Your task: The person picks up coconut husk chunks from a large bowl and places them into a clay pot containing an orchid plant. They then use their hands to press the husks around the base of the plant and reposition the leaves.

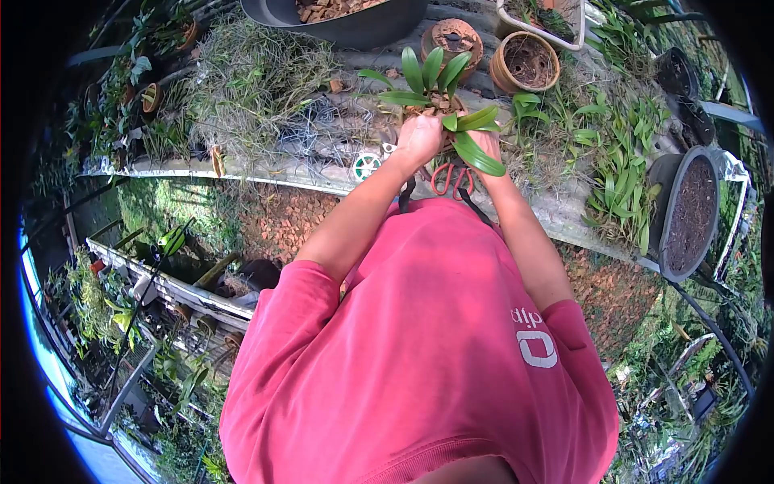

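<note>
A potted plant with broad green leaves point(431, 77) stands between my two hands, with brown chunks around its base. My left hand point(422, 140) is closed at the left side of the plant's base, its fingertips pressed in by the chunks; what they pinch is hidden. On the right side of the pot is my right hand point(486, 147), largely covered by leaves, its fingers out of sight. Red-handled scissors point(451, 180) lie just below the pot, close to my body. A green and white spool point(366, 166) lies left of them.
Clay pots point(524, 63) stand behind the plant. A dark tub point(355, 26) of brown chunks is at the top. Stringy grey-green plants point(250, 81) lie at left, leafy plants point(625, 189) at right, beside a round tub of dark soil point(689, 214).
</note>
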A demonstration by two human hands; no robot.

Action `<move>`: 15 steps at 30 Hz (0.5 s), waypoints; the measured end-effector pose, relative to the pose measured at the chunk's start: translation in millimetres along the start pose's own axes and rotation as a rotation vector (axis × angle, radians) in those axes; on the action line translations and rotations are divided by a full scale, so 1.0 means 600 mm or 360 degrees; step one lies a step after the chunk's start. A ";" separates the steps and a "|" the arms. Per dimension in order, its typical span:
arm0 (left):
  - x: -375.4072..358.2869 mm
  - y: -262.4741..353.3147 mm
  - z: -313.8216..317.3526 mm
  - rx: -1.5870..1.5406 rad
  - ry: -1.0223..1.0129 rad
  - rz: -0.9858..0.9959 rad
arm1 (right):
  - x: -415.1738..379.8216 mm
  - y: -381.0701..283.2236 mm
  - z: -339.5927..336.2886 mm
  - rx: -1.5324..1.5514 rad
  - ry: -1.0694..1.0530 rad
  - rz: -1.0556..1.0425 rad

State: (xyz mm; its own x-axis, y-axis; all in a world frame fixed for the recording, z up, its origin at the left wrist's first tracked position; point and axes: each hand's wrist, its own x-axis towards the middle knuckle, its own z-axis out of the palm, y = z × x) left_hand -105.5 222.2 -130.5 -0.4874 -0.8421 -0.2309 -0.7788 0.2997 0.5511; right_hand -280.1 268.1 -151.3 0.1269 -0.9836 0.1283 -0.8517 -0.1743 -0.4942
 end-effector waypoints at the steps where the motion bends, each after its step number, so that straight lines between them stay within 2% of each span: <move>1: -0.002 -0.003 0.000 -0.0043 -0.0005 -0.0001 | 0.005 0.000 0.000 -0.0006 -0.0054 0.0023; 4: -0.009 -0.005 -0.008 -0.0213 -0.0013 -0.0031 | 0.017 -0.017 -0.016 -0.0098 -0.0251 0.0129; 8: -0.004 -0.001 0.001 -0.0020 0.0016 -0.0079 | 0.045 -0.028 -0.034 -0.0134 -0.0469 0.0151; 13: -0.007 0.010 -0.008 -0.0002 0.0048 -0.0139 | 0.046 -0.026 -0.021 -0.0160 -0.0378 0.0026; 15: -0.014 0.011 -0.015 -0.0236 -0.0018 -0.0163 | 0.039 -0.013 -0.013 -0.0087 -0.0421 0.0062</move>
State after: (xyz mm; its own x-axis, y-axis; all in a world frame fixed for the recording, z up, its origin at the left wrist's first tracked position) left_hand -102.9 227.3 -117.8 -0.4133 -0.8596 -0.3004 -0.7581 0.1421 0.6365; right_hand -274.7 247.1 -137.6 0.2156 -0.9688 -0.1225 -0.8839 -0.1403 -0.4462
